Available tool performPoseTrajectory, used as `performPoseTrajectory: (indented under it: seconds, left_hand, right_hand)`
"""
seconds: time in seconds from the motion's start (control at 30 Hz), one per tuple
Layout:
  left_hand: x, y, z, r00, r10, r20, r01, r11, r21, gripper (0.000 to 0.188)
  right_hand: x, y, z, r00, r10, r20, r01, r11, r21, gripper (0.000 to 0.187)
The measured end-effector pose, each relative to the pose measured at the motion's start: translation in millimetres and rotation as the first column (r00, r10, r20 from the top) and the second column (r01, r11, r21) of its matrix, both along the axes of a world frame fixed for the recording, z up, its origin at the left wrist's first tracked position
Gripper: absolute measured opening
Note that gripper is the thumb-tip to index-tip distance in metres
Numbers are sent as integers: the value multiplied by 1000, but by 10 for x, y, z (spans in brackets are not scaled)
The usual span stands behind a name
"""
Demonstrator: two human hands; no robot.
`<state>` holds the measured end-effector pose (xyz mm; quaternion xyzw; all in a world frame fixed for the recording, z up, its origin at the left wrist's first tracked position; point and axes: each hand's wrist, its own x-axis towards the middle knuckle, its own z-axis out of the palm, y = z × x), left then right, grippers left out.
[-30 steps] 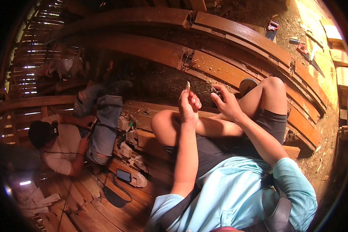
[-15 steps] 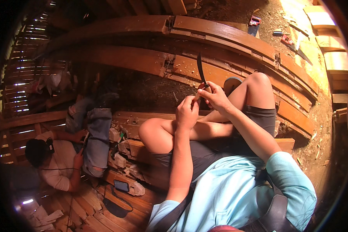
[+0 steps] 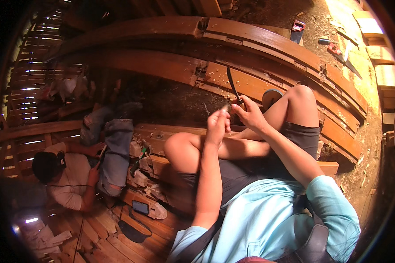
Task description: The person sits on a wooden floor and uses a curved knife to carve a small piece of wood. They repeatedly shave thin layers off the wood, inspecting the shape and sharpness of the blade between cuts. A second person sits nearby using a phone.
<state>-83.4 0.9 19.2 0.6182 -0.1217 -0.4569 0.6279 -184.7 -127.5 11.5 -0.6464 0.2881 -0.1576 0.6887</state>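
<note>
My right hand (image 3: 250,115) is closed around the handle of a knife with a long, dark, slightly curved blade (image 3: 231,82). The blade points up and away from me, over the boards beyond my legs. Just left of it, my left hand (image 3: 217,128) is closed, with thumb and fingers pinching a small pale piece of wood (image 3: 225,108). Only the tip of that piece shows above my fingertips; the rest is hidden in my grip. A narrow gap lies between the two hands, which hover over my crossed legs.
Long wooden beams (image 3: 259,35) with cut joints and shavings stretch across ahead. Beyond them lie a red-handled saw (image 3: 298,27) and another red-handled saw (image 3: 334,48). At left sits another person (image 3: 70,177), holding something slim. A phone (image 3: 140,207) and a dark cap (image 3: 132,229) lie nearby.
My left hand has drawn slightly apart from the knife hand, and the piece's pale tip now shows. The knife blade leans more to the left. The whole view has shifted a little.
</note>
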Motion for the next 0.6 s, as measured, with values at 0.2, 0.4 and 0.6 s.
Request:
performPoseTrajectory:
  seconds: [0.2, 0.4, 0.6]
  left_hand:
    - [310, 110, 167, 871, 407, -276, -432, 901, -34, 17]
    - [282, 112, 214, 833, 440, -336, -481, 876, -46, 15]
    - [270, 112, 241, 898, 350, -266, -400, 902, -162, 19]
  right_hand:
    - [-81, 74, 202, 952, 125, -279, -270, 772, -576, 41]
    - [-41, 148, 204, 946, 189, -262, -322, 612, -722, 42]
    - [-28, 101, 201, 939, 121, -321, -326, 604, -727, 44]
